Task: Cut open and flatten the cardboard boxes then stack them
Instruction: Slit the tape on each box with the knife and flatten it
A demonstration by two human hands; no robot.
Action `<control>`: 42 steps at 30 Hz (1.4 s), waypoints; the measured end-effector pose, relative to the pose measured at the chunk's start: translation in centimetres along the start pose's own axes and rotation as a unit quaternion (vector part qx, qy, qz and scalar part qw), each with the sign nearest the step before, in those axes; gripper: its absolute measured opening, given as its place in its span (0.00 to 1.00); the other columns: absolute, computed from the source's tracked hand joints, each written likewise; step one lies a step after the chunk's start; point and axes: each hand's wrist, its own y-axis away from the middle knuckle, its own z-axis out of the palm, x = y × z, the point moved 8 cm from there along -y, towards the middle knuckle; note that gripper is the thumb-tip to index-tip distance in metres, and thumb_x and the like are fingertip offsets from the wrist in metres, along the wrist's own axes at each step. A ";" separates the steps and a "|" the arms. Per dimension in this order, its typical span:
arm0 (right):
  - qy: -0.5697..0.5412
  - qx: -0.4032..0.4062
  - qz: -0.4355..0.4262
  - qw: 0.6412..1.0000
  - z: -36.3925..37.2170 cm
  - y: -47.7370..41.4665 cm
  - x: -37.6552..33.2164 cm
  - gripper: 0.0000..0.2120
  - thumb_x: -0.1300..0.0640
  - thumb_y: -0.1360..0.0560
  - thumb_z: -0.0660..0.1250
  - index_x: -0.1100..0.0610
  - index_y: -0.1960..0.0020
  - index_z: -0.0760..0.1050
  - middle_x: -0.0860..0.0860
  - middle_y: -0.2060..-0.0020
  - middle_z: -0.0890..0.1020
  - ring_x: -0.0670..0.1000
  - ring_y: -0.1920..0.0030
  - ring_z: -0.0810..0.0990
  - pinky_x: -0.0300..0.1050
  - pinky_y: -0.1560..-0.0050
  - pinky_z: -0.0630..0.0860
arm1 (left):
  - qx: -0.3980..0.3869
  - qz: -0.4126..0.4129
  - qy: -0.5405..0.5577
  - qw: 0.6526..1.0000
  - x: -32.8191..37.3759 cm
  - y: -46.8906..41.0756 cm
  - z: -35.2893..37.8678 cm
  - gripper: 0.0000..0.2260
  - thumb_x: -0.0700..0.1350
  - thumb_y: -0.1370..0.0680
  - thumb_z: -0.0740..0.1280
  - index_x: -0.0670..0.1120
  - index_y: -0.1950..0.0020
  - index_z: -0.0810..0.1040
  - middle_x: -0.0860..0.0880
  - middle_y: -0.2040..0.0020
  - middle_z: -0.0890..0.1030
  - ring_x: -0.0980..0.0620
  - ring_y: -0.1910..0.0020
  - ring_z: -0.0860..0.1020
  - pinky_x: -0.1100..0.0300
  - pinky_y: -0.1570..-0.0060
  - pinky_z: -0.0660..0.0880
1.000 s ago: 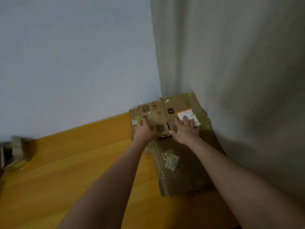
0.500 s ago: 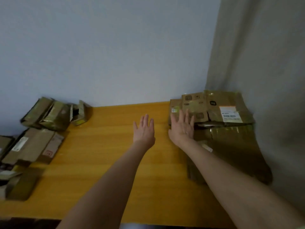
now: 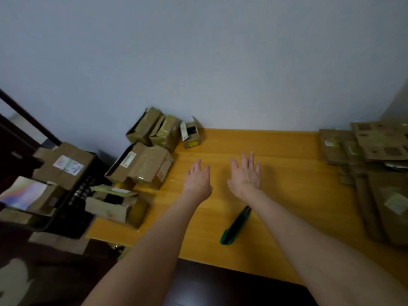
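A stack of flattened cardboard boxes [image 3: 373, 164] lies at the right end of the yellow wooden table [image 3: 287, 195]. Several unflattened taped boxes sit at the left end; the largest is a brown box with a white label [image 3: 143, 166], and a small opened box [image 3: 190, 132] stands by the wall. A green utility knife [image 3: 235, 226] lies on the table under my right forearm. My left hand [image 3: 197, 176] and my right hand [image 3: 246, 173] hover over the middle of the table, fingers straight, holding nothing.
A black crate [image 3: 72, 208] at the left edge holds more cardboard boxes [image 3: 64, 165]. An opened box [image 3: 114, 206] lies at the table's left front corner. A grey wall runs behind the table. The floor below is dark.
Both hands have left the flattened stack and moved left over the table's middle. The view has swung left, bringing the unflattened boxes, crate and knife into sight.
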 end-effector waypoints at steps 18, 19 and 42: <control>-0.104 -0.101 -0.005 0.989 8.4 -11.6 -21.2 0.33 0.43 0.22 0.62 0.52 0.24 0.53 0.58 0.26 0.57 0.62 0.25 0.53 0.59 0.26 0.54 | -0.015 -0.120 0.105 0.987 -24.2 -8.8 0.5 0.26 0.45 0.21 0.64 0.45 0.25 0.61 0.42 0.22 0.52 0.41 0.27 0.63 0.46 0.33 0.69; -0.112 -0.111 -0.007 0.987 9.0 -12.3 -22.1 0.35 0.42 0.24 0.64 0.52 0.23 0.53 0.58 0.26 0.57 0.62 0.26 0.56 0.59 0.27 0.57 | -0.013 -0.128 0.106 0.986 -25.3 -9.5 0.5 0.26 0.44 0.21 0.63 0.46 0.25 0.61 0.42 0.22 0.53 0.40 0.27 0.64 0.45 0.33 0.70; -0.239 -0.078 0.312 0.916 13.5 -14.3 -19.4 0.45 0.49 0.27 0.71 0.54 0.22 0.46 0.56 0.40 0.77 0.58 0.42 0.78 0.47 0.50 0.75 | -0.082 0.058 0.218 0.971 -24.8 -18.7 1.8 0.27 0.42 0.20 0.62 0.44 0.23 0.57 0.41 0.29 0.69 0.42 0.36 0.74 0.48 0.39 0.74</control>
